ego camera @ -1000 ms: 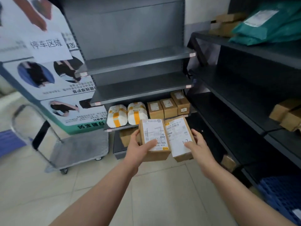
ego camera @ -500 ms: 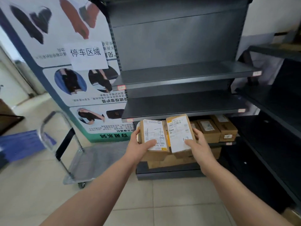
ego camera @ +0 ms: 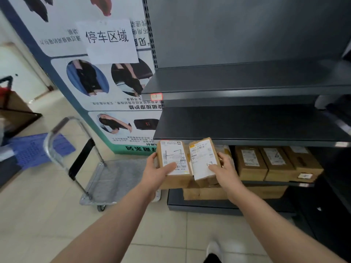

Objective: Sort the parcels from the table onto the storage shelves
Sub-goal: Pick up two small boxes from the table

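I hold two small brown cardboard parcels side by side, each with a white shipping label facing up. My left hand (ego camera: 156, 172) grips the left parcel (ego camera: 173, 158), thumb across its label. My right hand (ego camera: 226, 172) grips the right parcel (ego camera: 203, 158) the same way. Both parcels hover in front of the dark grey storage shelves (ego camera: 247, 124), just below the front edge of the second shelf board. Three labelled brown boxes (ego camera: 275, 162) stand in a row on the lower shelf to the right of my hands.
A metal platform trolley (ego camera: 114, 179) with a folding handle stands on the tiled floor at the left. A large printed poster board (ego camera: 106, 73) leans beside the shelving. More brown boxes (ego camera: 205, 193) lie on the bottom shelf. A blue crate (ego camera: 34, 149) sits at far left.
The view has closed in on the grey shelving and swung left. Both hands keep the same grip on the two parcels, which now sit nearer the second shelf's edge.
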A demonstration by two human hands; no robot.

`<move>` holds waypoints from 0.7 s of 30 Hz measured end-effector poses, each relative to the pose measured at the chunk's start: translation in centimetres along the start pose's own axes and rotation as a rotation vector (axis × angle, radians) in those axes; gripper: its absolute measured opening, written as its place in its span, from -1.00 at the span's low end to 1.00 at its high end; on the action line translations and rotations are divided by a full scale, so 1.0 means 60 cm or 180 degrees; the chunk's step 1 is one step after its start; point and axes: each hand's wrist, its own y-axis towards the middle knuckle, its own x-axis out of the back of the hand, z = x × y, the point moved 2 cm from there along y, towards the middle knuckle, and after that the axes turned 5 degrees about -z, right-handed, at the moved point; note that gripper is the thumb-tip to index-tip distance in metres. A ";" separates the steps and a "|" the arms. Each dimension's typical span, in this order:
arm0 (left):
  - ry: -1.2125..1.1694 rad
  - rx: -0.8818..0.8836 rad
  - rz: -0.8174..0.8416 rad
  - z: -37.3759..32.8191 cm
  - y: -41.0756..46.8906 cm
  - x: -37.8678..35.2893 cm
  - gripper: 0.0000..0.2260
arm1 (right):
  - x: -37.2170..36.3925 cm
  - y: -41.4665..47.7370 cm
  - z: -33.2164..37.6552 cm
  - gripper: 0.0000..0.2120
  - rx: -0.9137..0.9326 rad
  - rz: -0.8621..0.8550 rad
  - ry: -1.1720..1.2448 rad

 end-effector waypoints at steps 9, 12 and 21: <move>0.0055 0.0262 -0.0304 -0.088 0.232 -0.045 -0.25 | -0.063 0.291 0.052 -0.45 -0.0294 0.0130 -0.0350; 0.0081 0.0342 -0.0374 -0.100 0.291 -0.064 -0.26 | -0.084 0.355 0.059 -0.44 -0.0283 0.0125 -0.0553; 0.0822 0.0008 -0.0273 -0.105 0.420 -0.091 -0.35 | -0.120 0.417 0.065 -0.53 0.1378 -0.0323 -0.3434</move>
